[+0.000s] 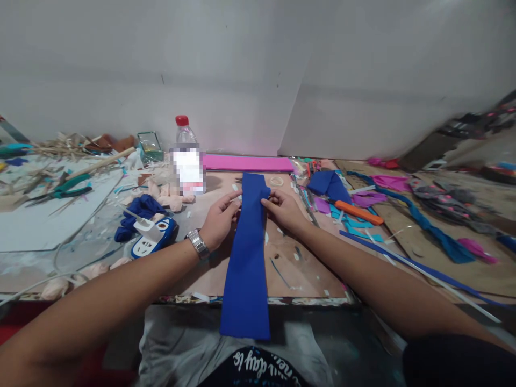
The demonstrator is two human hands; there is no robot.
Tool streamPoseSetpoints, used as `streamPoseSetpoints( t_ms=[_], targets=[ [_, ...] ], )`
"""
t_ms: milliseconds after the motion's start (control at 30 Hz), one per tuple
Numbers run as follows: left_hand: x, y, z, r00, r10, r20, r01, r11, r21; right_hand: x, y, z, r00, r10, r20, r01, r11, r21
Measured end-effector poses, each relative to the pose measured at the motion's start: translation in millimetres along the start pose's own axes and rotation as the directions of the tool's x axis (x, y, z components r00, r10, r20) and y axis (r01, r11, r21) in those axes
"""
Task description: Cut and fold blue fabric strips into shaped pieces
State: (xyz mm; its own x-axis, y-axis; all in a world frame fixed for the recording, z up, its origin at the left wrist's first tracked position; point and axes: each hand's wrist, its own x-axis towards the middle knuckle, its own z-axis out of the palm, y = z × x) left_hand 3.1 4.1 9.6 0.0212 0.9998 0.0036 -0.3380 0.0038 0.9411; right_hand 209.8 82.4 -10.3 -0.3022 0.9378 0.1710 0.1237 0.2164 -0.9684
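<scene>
A long blue strip (248, 242), apparently cloth or thin foam, runs lengthwise away from me over the work table, its near end hanging past the front edge. My right hand (284, 209) pinches the strip's right edge near the far end, where the material puckers into a small fold. At the opposite edge, my left hand (220, 217) has thumb and forefinger closed against the strip, with the other fingers curled partly out of sight. A metal watch (197, 243) is on the left wrist.
Behind the strip lie pink sheets (248, 163) and a red-capped bottle (183, 126). Left are a power socket (151, 239), blue scraps (137, 215) and green-handled pliers (64, 189). An orange cutter (358, 212) rests among coloured scraps on the right.
</scene>
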Motion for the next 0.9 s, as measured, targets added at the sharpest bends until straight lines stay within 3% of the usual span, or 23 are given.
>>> streamPoseSetpoints(
  t_ms=[200,300,400,533,700,800,900],
  targets=[
    [0,-2,-0.3,0.999,0.032,0.027,-0.033,0.999,0.03,-4,-2,0,0.997,-0.066,-0.026,0.057,0.963,-0.265],
    [0,-3,0.2,0.999,0.022,0.045,-0.024,0.998,0.058,-8,-5,0,0.997,-0.081,0.014,0.08,0.907,-0.414],
    [0,-2,1.0,0.998,0.012,0.054,-0.015,0.998,0.06,-12,-10,0,0.979,-0.189,0.07,0.196,0.815,-0.545],
    [0,-1,1.6,0.998,0.0,0.067,-0.003,0.999,0.052,-18,-18,1,0.89,-0.405,0.208,0.444,0.667,-0.599],
    [0,-4,0.4,0.993,0.018,0.114,-0.032,0.992,0.122,-24,-27,2,0.732,-0.521,0.439,0.681,0.583,-0.443],
    [0,-6,-1.2,0.992,0.02,0.126,-0.039,0.989,0.145,-25,-29,2,0.641,-0.565,0.521,0.765,0.525,-0.373],
    [0,-7,-2.4,0.991,0.029,0.132,-0.05,0.986,0.158,-26,-29,2,0.612,-0.582,0.535,0.787,0.511,-0.345]
  ],
)
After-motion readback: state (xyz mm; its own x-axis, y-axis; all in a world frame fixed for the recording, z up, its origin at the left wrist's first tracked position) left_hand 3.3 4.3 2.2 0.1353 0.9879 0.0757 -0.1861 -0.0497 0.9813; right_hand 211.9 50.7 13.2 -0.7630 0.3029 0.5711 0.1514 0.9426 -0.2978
